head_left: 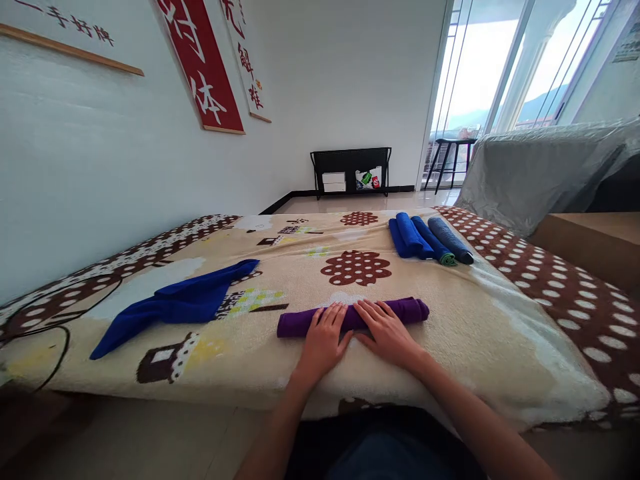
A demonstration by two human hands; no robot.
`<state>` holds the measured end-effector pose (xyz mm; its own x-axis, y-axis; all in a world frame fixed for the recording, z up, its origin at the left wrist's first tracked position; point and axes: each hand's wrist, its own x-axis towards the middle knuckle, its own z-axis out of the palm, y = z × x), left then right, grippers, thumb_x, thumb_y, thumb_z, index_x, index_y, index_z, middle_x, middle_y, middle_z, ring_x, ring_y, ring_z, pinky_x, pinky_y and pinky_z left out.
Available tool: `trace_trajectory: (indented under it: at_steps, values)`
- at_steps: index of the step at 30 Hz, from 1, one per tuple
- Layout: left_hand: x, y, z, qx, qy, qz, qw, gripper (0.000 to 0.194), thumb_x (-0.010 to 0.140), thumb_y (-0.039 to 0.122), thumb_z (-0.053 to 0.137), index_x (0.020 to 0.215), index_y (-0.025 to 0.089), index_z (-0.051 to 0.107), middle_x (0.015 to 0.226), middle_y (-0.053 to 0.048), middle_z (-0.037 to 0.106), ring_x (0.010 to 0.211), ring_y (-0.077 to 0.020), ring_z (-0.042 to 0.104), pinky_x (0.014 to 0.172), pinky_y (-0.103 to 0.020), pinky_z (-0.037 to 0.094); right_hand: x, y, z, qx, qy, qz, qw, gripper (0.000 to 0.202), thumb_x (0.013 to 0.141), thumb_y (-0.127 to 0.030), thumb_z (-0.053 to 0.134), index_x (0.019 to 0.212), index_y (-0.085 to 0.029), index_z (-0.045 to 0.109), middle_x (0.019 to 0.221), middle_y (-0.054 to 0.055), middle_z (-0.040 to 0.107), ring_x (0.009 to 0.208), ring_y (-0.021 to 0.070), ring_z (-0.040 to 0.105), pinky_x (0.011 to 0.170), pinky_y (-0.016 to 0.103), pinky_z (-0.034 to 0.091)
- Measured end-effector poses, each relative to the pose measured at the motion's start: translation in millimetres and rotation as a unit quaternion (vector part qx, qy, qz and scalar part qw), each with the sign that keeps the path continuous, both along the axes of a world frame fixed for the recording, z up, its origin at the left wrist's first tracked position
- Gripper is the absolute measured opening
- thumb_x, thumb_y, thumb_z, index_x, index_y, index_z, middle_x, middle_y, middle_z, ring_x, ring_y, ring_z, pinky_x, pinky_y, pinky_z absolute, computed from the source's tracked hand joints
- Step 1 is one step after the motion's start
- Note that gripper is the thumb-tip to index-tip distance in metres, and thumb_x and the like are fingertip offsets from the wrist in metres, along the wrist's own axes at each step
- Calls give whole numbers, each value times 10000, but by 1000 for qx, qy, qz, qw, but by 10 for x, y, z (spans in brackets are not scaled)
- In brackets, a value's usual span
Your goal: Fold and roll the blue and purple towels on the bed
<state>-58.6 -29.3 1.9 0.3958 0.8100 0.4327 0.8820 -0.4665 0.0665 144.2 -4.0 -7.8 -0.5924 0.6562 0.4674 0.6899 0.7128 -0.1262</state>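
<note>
Both hands lie flat, fingers spread and gripping nothing, on a rolled purple cloth towel (pixel 353 316) near the front edge of the patterned beige blanket-covered bed (pixel 480 320). The left hand (pixel 323 340) and right hand (pixel 387 333) press side by side. An unrolled dark blue cloth (pixel 180 303) lies well to the left.

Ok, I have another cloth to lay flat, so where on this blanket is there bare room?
Bare blanket lies between the purple roll and the rolled cloths at the far right, around the brown flower print. The right side, toward the dotted border, is bare too. It is crowded at the front, where the left hand and right hand press the purple roll, and around the loose blue cloth.
</note>
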Motion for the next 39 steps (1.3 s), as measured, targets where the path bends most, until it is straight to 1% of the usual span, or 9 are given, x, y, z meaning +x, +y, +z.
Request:
trace_trajectory:
  at_steps: [2,6,9,13,17,23,30,34,39]
  values:
    - [-188,-17,14,-2,10,11,1000,538,985,419,500,1466,184,446,1469,-121,540,1365,-269,476,1171,-479,284,165,53,24,-8,-8,-3,1000,626,966,-358,553,1540,-200,360,1518,117,457,1409,263,419,1175,497,322]
    - [-589,-32,20,0,28,44,999,497,984,424,513,1441,228,482,1409,-104,594,1305,-277,523,1148,-490,282,544,136,57,-2,-17,-33,999,557,975,-351,560,1503,-240,422,1436,102,545,1308,264,518,1113,492,383]
    - [-830,8,0,5,39,45,998,500,977,431,532,1444,257,486,1383,-92,613,1297,-282,527,1143,-496,276,776,207,61,0,-26,-17,1000,557,977,-399,563,1502,-275,423,1380,91,587,1225,252,572,1057,473,428]
    - [-1100,106,4,-29,44,36,998,501,960,437,561,1426,257,513,1343,-95,632,1265,-297,540,1081,-483,347,961,319,42,2,-39,9,999,558,986,-435,541,1499,-252,418,1344,95,608,1188,251,589,1042,470,436]
    - [-1300,201,32,-67,19,14,997,449,960,394,558,1381,239,558,1315,-103,643,1245,-290,550,1045,-456,394,1048,403,21,17,-50,4,999,491,981,-413,548,1428,-216,499,1289,116,636,1125,266,616,1004,468,457]
    - [-1375,268,80,-64,12,-3,998,375,958,385,549,1295,234,616,1240,-99,680,1177,-282,590,1027,-455,408,1128,469,21,56,-83,-8,995,357,972,-325,565,1302,-188,576,1158,117,678,1030,259,637,941,426,469]
    - [-1386,240,210,-51,29,-22,998,359,968,407,528,1261,231,637,1194,-86,706,1124,-274,615,1020,-437,400,1244,537,32,78,-107,-26,991,255,976,-288,548,1188,-168,626,1078,126,693,979,268,638,931,426,435]
    - [-1381,201,182,-67,40,-6,997,355,966,403,527,1253,232,649,1186,-100,703,1144,-283,597,1017,-450,390,1272,524,6,84,-104,-26,991,283,974,-323,557,1209,-178,621,1127,125,690,1009,264,634,954,427,420]
    - [-1392,171,134,-51,30,-8,998,340,958,364,545,1263,253,646,1200,-95,694,1163,-284,590,986,-433,408,1280,519,-21,76,-110,-33,991,292,969,-348,567,1198,-178,634,1148,125,696,1024,272,639,956,441,419]
